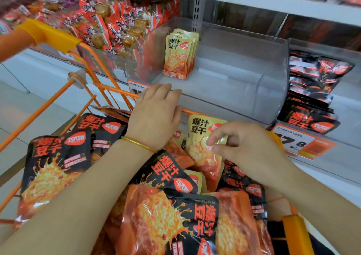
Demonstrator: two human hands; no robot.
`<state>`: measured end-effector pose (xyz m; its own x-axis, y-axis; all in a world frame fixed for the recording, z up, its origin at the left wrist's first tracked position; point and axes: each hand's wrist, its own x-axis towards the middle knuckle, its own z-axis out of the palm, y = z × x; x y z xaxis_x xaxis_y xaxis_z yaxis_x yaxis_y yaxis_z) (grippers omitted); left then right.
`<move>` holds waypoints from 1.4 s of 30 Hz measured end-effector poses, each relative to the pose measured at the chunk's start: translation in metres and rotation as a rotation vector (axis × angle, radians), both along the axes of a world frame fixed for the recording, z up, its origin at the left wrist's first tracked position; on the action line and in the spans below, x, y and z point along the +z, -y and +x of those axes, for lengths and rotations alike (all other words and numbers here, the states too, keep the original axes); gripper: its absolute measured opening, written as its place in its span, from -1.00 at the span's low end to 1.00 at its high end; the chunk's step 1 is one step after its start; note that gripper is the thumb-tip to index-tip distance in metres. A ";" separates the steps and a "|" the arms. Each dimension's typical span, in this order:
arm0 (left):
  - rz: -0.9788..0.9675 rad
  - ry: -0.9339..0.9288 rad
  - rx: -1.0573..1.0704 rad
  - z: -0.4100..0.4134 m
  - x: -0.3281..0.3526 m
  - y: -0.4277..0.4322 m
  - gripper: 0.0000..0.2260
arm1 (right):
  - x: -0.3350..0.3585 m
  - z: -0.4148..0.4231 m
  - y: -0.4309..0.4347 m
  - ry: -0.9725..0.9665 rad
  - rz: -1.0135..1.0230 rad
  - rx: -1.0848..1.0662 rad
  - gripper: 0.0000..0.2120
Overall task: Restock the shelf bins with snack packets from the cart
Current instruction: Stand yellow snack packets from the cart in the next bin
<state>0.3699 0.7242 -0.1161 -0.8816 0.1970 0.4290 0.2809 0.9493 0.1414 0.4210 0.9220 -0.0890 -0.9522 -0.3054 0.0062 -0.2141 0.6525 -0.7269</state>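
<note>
Head view: the orange cart [84, 106] is heaped with black snack packets [56, 163]. One yellow packet [199, 129] stands among them at the far side. The right hand [248, 147] lies over this packet's face, forefinger and thumb tips nearly together, the other fingers loosely curled; actual nip on the film cannot be told. The left hand [156, 116] sits on the cart's front rail, fingers bent forward over it, clasp not visible. In the clear shelf bin [269, 82] beyond, a few yellow packets [180, 55] stand upright at left.
</note>
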 end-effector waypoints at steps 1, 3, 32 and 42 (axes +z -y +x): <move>-0.002 0.004 0.000 0.000 0.000 0.000 -0.55 | 0.004 0.000 -0.002 -0.054 -0.001 0.002 -0.80; -0.002 0.014 0.002 0.000 -0.001 0.000 -0.54 | 0.014 -0.002 -0.003 -0.111 -0.038 0.013 -0.77; -0.055 -0.075 0.197 0.001 -0.008 0.001 -0.55 | -0.036 -0.275 0.105 -0.297 0.045 -0.482 -0.83; -0.066 -0.092 0.200 0.000 -0.009 0.001 -0.54 | -0.042 -0.273 0.099 -0.163 -0.023 -0.468 -0.60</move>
<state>0.3703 0.7228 -0.1254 -0.8637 0.0527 0.5013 0.0955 0.9936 0.0602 0.1484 0.8229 -0.1311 -0.9731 0.1570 0.1687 -0.0142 0.6898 -0.7239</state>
